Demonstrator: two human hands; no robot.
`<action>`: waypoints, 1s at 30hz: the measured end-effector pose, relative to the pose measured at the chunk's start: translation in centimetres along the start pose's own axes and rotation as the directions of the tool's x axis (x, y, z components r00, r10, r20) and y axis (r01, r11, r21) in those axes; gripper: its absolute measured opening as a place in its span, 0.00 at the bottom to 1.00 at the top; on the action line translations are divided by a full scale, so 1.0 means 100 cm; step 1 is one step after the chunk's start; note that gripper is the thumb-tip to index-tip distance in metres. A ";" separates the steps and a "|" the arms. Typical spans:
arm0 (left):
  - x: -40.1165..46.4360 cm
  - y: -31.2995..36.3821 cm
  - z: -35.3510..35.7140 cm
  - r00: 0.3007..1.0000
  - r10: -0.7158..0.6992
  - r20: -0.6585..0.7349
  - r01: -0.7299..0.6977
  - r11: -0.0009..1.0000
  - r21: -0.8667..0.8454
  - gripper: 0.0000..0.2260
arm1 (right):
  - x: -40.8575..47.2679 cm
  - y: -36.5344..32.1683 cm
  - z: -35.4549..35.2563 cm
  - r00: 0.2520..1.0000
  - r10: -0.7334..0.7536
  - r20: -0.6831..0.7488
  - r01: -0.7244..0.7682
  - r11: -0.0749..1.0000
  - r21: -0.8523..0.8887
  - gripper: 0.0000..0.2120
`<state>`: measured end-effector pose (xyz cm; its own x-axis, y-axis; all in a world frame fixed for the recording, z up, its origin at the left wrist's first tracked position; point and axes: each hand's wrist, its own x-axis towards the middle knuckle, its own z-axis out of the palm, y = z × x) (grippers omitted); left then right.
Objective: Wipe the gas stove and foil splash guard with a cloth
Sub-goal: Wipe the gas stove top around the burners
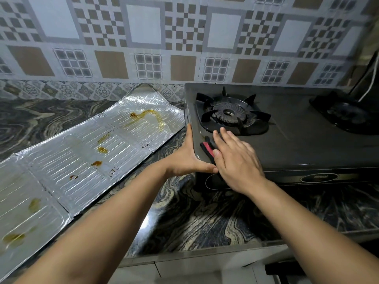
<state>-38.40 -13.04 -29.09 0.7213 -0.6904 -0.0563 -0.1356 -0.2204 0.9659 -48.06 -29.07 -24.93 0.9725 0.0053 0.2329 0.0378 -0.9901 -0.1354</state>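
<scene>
A dark grey two-burner gas stove [297, 140] stands on the counter at the right. My left hand [190, 158] grips its front left corner, fingers along the left edge and thumb on the front. My right hand [235, 158] lies flat on the stove top near that corner, pressing down a dark cloth with a red stripe [207, 145]; most of the cloth is hidden under the palm. The foil splash guard [82, 160] lies flat and unfolded on the counter at the left, with several brown grease stains.
The left burner grate [231, 113] sits just beyond my right hand; the right burner [346, 115] is at the far right. Behind is a patterned tiled wall [184, 37]. The dark marbled counter [194, 218] runs to its front edge below my arms. A cable hangs at the top right.
</scene>
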 end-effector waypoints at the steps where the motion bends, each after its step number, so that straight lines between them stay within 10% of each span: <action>1: 0.000 -0.002 0.000 1.000 0.003 0.005 -0.004 1.000 0.006 0.65 | 0.003 0.000 -0.001 1.000 -0.014 0.025 0.014 1.000 0.008 0.29; 12: 0.005 0.008 -0.003 0.987 0.131 0.095 -0.150 0.959 0.239 0.59 | 0.050 -0.010 -0.004 0.963 -0.125 0.238 0.109 0.991 0.081 0.29; 21: -0.006 0.010 -0.009 0.992 -0.084 0.091 0.068 0.984 0.167 0.70 | 0.017 0.009 -0.007 0.962 -0.213 0.170 0.204 0.977 0.067 0.27; 30: -0.010 0.017 -0.008 0.996 -0.081 0.046 0.077 0.993 0.088 0.72 | -0.014 0.066 -0.014 0.998 0.028 0.051 -0.022 0.994 -0.106 0.33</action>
<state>-38.82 -12.13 -27.21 0.6978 -0.7012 -0.1461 -0.1391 -0.3328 0.9327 -49.49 -35.82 -24.78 0.9837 -0.0151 0.1792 -0.0084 -0.9993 -0.0376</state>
